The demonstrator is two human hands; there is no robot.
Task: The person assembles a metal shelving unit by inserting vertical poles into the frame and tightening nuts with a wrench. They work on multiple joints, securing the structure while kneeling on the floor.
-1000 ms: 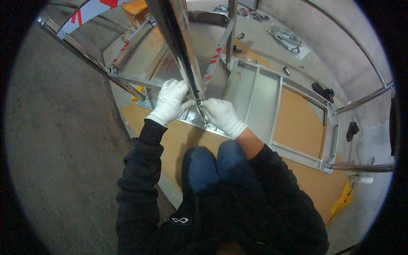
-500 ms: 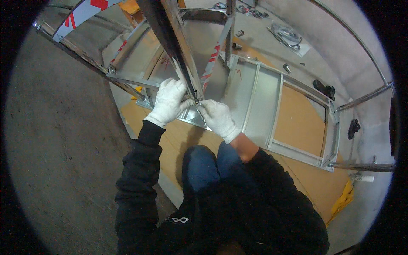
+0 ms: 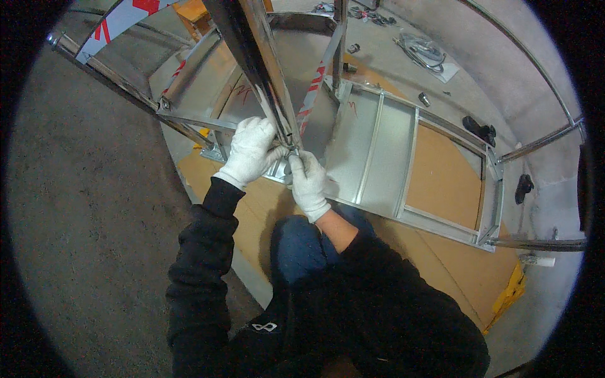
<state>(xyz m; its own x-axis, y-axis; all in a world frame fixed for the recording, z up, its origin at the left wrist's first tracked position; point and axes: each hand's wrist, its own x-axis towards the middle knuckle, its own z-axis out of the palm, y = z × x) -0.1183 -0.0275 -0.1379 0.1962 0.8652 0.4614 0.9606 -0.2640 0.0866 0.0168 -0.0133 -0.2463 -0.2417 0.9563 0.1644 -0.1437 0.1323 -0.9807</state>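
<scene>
A shiny metal post (image 3: 255, 53) slants down from the top to the frame in front of my knees. Both my hands wear white gloves and meet at its lower end. My left hand (image 3: 249, 151) is closed at the post's left side, thumb reaching to the tip. Just right of it, my right hand (image 3: 309, 184) pinches at a small fitting (image 3: 292, 151) by the post's end. The fingers hide what this piece is. Beneath lies a metal frame (image 3: 302, 123) with sheet panels and red-and-white tape.
To the right, a ladder-like metal frame (image 3: 398, 165) rests on cardboard (image 3: 454, 264). Curved tube rails (image 3: 535, 69) run along the right. Black casters (image 3: 480, 130), metal fittings (image 3: 424, 99) and a bag of hoses (image 3: 422, 53) lie on the floor beyond. An orange wooden stool (image 3: 192, 14) stands far left.
My right hand has turned more upright, its wrist and forearm swinging left and down while the fingertips stay near the post's end. My left hand has barely moved.
</scene>
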